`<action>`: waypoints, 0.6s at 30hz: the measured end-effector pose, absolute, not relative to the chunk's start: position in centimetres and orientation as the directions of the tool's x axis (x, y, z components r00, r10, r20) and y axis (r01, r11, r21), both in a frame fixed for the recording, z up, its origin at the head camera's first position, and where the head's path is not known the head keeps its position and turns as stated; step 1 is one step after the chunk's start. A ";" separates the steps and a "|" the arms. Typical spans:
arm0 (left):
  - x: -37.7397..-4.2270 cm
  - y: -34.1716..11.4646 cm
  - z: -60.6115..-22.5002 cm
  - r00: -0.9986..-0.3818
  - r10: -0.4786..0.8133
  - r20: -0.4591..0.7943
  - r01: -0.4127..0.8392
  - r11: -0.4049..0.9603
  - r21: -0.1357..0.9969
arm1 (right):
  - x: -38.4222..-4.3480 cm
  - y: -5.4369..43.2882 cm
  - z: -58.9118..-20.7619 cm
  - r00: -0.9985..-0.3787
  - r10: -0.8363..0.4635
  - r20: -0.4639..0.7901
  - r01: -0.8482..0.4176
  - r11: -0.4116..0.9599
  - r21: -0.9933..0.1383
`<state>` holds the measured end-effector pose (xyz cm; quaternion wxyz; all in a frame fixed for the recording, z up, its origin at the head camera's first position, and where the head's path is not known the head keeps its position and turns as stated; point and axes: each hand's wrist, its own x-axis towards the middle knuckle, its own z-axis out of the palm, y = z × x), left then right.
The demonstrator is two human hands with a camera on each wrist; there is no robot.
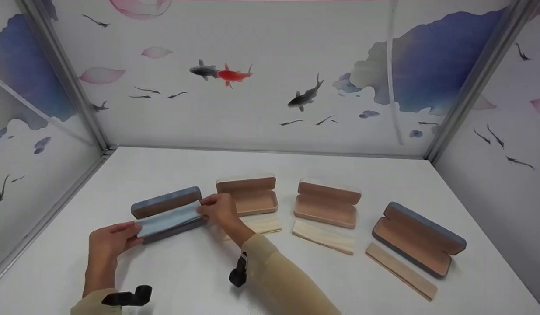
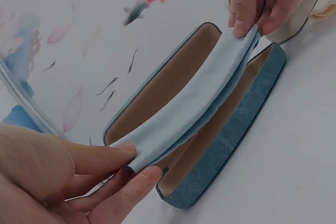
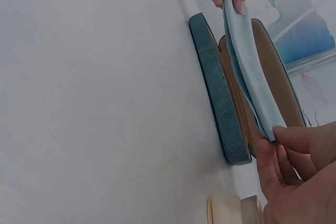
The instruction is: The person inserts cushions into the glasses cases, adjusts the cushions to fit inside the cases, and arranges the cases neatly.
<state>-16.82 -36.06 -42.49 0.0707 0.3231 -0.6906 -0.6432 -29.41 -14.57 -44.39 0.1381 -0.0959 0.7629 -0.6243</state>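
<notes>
Back wall: white, red koi at eleven, blue wash at two.
Metal posts: ten and two o'clock.
Tabletop: white, perhaps laminate.

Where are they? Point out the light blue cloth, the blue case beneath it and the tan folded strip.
Light blue cloth (image 2: 197, 100): left wrist view, middle of its upper face.
Blue case (image 2: 231, 139): left wrist view, outer wall of its base.
Tan folded strip (image 1: 401, 271): head view, middle of its upper face.

Four hinged cases, four folded cloths, two hands, two black wrist-worn devices
</notes>
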 end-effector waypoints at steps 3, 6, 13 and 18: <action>-16.7 -36.0 -42.8 -0.770 -0.555 -0.313 -0.360 -0.026 0.933 | -29.4 -14.8 -44.5 -0.950 -0.295 -0.103 0.035 0.226 -0.974; -17.0 -36.0 -42.9 -0.756 -0.578 -0.308 -0.371 -0.009 0.928 | -29.6 -15.0 -44.4 -0.953 -0.280 -0.117 0.055 0.222 -0.974; -17.4 -35.6 -43.7 -0.713 -0.640 -0.286 -0.397 0.031 0.917 | -29.6 -15.2 -44.7 -0.958 -0.269 -0.101 0.046 0.203 -0.978; -17.7 -35.5 -44.2 -0.700 -0.660 -0.272 -0.388 0.032 0.921 | -29.3 -15.3 -45.1 -0.961 -0.271 -0.061 0.008 0.194 -0.981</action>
